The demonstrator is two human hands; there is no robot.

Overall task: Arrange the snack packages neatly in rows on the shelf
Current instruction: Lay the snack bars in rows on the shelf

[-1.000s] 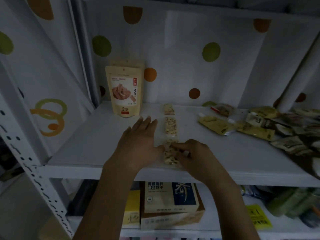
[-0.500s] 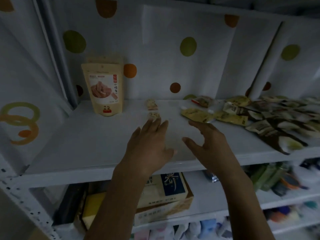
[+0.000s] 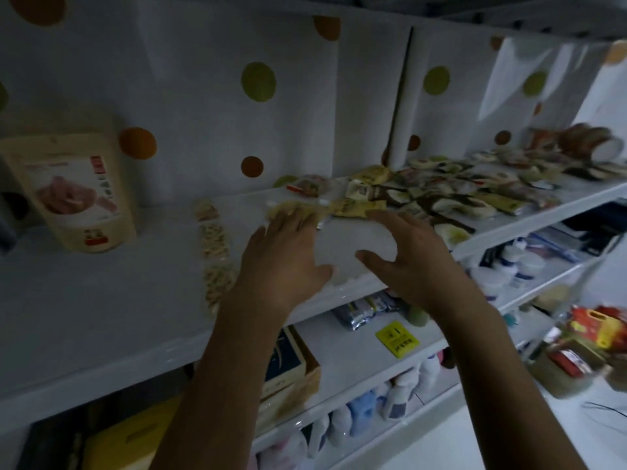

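My left hand [image 3: 285, 256] and right hand [image 3: 407, 256], both spread and empty, reach toward the jumbled heap of small snack packets [image 3: 458, 191] at the right of the white shelf [image 3: 101, 300], likely to extend the near-to-far row of speckled bars [image 3: 213, 239] at left.

Smooth white shelf [image 3: 101, 300] with a faint sheen; glossy plastic snack packages [image 3: 451, 195]; matt paper-look pouch [image 3: 73, 191]

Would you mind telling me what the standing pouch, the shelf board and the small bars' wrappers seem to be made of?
The standing pouch looks like matte, paper-like laminate: cream, no glare, though blur leaves it open. The shelf board seems painted metal or laminate: smooth, white, thin front edge. The bar wrappers seem clear plastic film: the nutty filling shows through.
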